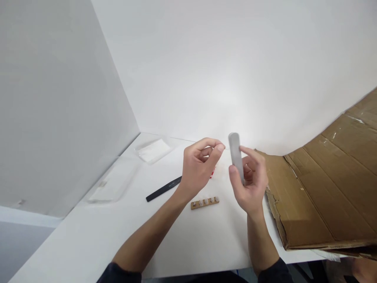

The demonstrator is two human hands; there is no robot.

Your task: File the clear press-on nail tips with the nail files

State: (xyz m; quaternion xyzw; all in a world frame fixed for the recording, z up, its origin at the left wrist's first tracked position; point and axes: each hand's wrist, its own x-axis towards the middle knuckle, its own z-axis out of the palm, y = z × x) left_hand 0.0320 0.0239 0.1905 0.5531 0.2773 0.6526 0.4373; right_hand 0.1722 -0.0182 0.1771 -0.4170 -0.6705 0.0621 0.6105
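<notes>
My right hand grips a grey nail buffer, a flat bar with rounded ends, held upright between thumb and fingers. To its left, my left hand is closed in a pinch, its fingertips a short way from the buffer. Whatever sits in that pinch is too small to make out. Below the hands, a narrow brown strip on the white table carries several small pale pieces in a row. A black nail file lies behind my left wrist, its far end hidden. A small red-and-white item is partly covered by my left hand.
Clear plastic packets lie at the left: one with a white insert near the back corner, another pale one nearer. Flattened brown cardboard covers the right side. White walls enclose the table's back and left.
</notes>
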